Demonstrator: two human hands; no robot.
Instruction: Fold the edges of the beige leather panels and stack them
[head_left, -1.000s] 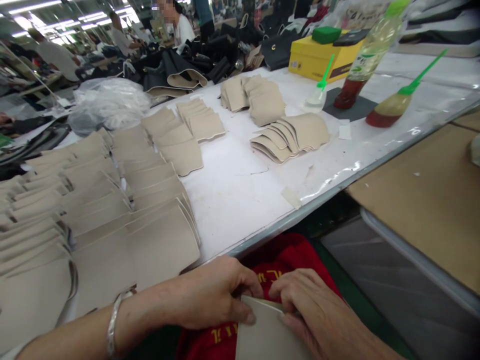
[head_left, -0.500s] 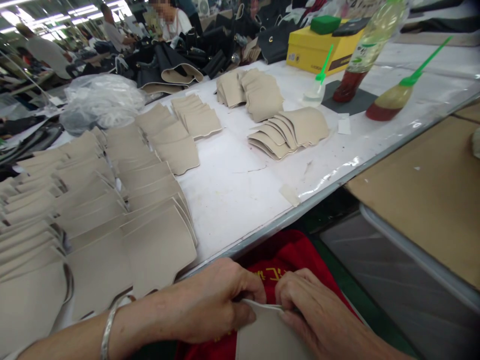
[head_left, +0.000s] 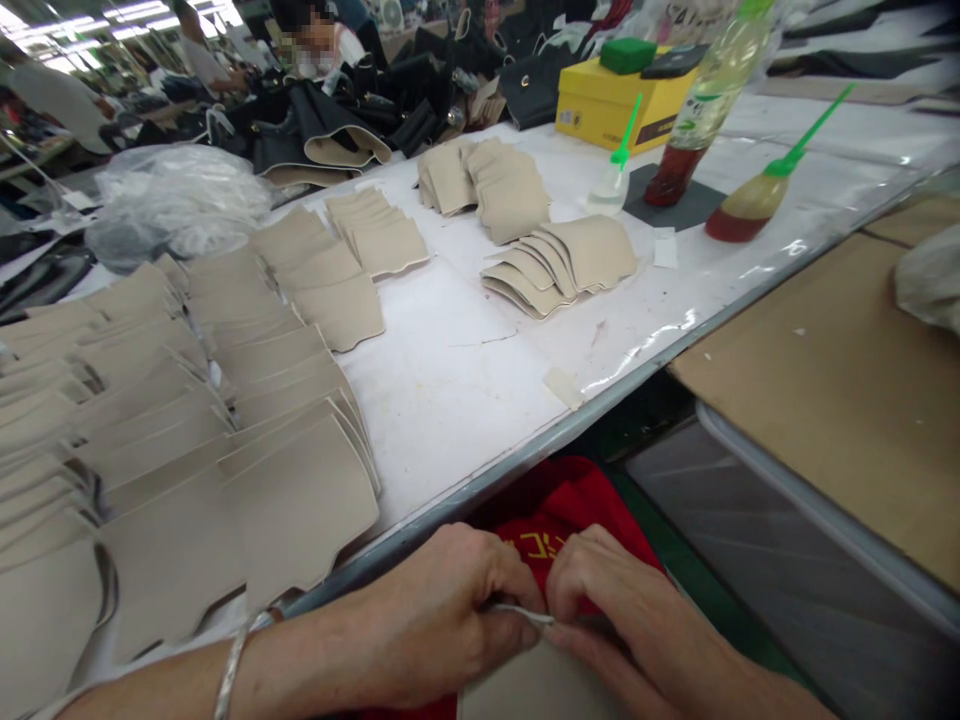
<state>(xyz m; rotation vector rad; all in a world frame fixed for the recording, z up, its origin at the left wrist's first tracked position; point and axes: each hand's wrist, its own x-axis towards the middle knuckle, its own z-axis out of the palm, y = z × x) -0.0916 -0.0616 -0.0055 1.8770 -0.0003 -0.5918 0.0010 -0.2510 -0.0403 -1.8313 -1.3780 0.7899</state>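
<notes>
Low in the view, over red cloth (head_left: 559,500) with yellow lettering, I hold a beige leather-like panel (head_left: 536,685). My left hand (head_left: 457,610) pinches its upper edge between thumb and fingers. Close beside it, my right hand (head_left: 615,615) grips the same edge, the fingertips of both hands nearly touching. The panel's lower part runs out of the picture. On the table to the left, similar beige panels (head_left: 300,500) lie in overlapping rows. Smaller fanned stacks of beige pieces (head_left: 600,255) rest farther back on the white tabletop (head_left: 442,400).
At the back right stand a yellow box (head_left: 592,105), a tilted bottle with red liquid (head_left: 694,125), and two green-nozzled squeeze bottles, one larger (head_left: 742,215) and one small (head_left: 609,185). Clear plastic (head_left: 180,200) and black bags (head_left: 322,125) lie behind. A brown board (head_left: 840,370) is at right.
Both hands have drawn closer together along the panel's edge, and the panel's top now shows as a narrow fold between them. The camera view has shifted slightly to the right.
</notes>
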